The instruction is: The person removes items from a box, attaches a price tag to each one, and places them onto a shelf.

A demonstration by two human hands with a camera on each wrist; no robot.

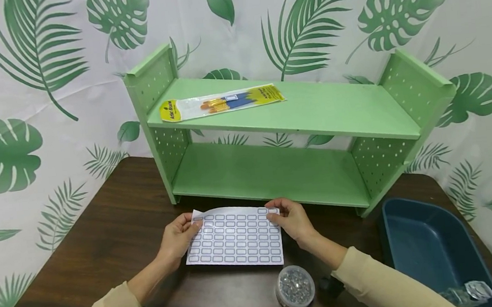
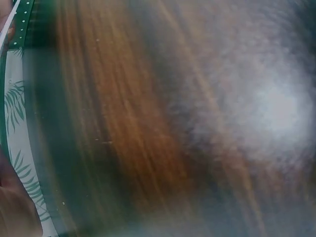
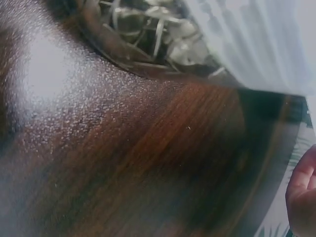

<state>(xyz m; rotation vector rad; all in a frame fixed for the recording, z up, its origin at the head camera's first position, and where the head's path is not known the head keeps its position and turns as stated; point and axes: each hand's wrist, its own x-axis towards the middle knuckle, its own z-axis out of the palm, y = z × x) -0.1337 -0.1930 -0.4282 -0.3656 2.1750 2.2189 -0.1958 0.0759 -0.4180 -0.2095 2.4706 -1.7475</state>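
A white sheet of small blue-bordered rectangular labels (image 1: 235, 238) is held up over the dark wooden table. My left hand (image 1: 178, 238) pinches its upper left corner, thumb on the printed face. At the upper right corner, my right hand (image 1: 296, 222) pinches it the same way. The sheet's top edge bows slightly. Just below the sheet stands a round clear tub (image 1: 295, 288) of small clear and silvery pieces, near my right wrist. Only part of the left hand (image 2: 17, 210) shows at the left wrist view's edge, and part of the right hand (image 3: 302, 197) in the right wrist view.
Behind the sheet stands a green two-tier shelf (image 1: 265, 169). A plastic-wrapped pack of paintbrushes (image 1: 223, 101), bearing a small label, lies on its upper tier. To the right is a dark blue tray (image 1: 428, 244) with a clear packet (image 1: 468, 294) in its near end.
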